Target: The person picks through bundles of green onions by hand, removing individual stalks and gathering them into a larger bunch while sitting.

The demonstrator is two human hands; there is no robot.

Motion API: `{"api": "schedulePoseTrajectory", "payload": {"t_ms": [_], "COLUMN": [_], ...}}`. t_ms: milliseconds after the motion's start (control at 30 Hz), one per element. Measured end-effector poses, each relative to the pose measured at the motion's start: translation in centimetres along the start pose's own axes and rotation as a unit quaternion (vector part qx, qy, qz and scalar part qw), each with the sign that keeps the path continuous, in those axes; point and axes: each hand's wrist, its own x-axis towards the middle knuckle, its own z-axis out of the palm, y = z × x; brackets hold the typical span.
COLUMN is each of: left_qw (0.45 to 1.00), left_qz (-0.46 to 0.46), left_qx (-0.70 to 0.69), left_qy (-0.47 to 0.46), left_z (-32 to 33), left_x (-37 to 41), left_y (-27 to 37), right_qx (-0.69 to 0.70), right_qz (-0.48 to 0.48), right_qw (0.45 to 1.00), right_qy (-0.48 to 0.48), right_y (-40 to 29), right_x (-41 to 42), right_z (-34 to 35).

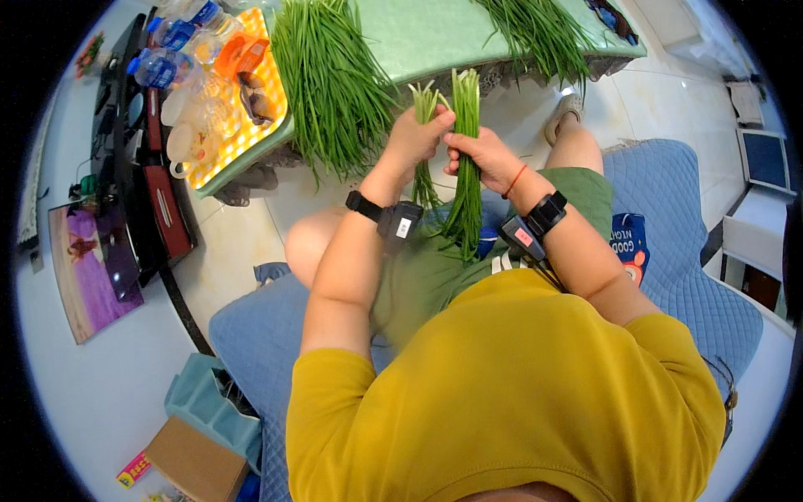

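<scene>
My left hand (419, 135) grips a small bunch of garlic chives (425, 182), whose pale cut ends point up past the fingers. Beside it, my right hand (473, 154) holds a thicker bunch of garlic chives (466, 207) upright, its green leaves hanging towards my lap. The two hands are very close, with the left thumb and fingertips near the right bunch's stems. A large pile of chives (332, 88) lies over the near edge of the green-covered table (414, 37). Another pile of chives (542, 37) lies farther right on the same table.
A yellow checked tray (266, 135) at the table's left end bears plastic bottles (157, 69), clear cups, an orange packet (241, 53) and sunglasses (255, 99). I sit on a blue quilted sofa cover (659, 201). A cardboard box (197, 461) stands at lower left.
</scene>
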Motion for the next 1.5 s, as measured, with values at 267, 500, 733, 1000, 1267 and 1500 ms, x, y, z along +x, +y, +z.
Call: {"api": "schedulePoseTrajectory", "payload": {"t_ms": [267, 500, 733, 1000, 1267, 1500], "left_qw": [0.998, 0.99, 0.995, 0.992, 0.994, 0.992], "left_qz": [0.03, 0.037, 0.017, 0.035, 0.03, 0.002], "left_qx": [-0.057, -0.109, -0.084, -0.045, -0.102, -0.112], "left_qy": [0.008, 0.084, 0.057, 0.113, 0.017, 0.049], "left_z": [-0.9, -0.7, -0.6, -1.2, -0.6, -0.2], "left_x": [0.1, 0.5, 0.6, 0.8, 0.5, 0.3], "left_y": [0.0, -0.5, -0.5, -0.2, -0.8, -0.7], "right_qx": [0.049, 0.087, 0.046, 0.048, 0.004, -0.033], "right_qz": [0.0, -0.006, 0.008, 0.013, -0.01, -0.009], "right_qw": [0.999, 0.996, 0.999, 0.998, 1.0, 0.999], "right_qy": [0.001, 0.005, -0.011, 0.047, -0.002, 0.011], "right_y": [-0.3, -0.7, -0.2, -0.5, -0.3, 0.2], "right_x": [-0.7, -0.5, -0.4, -0.2, -0.2, -0.3], "right_z": [0.3, -0.3, -0.3, -0.7, 0.0, 0.6]}}
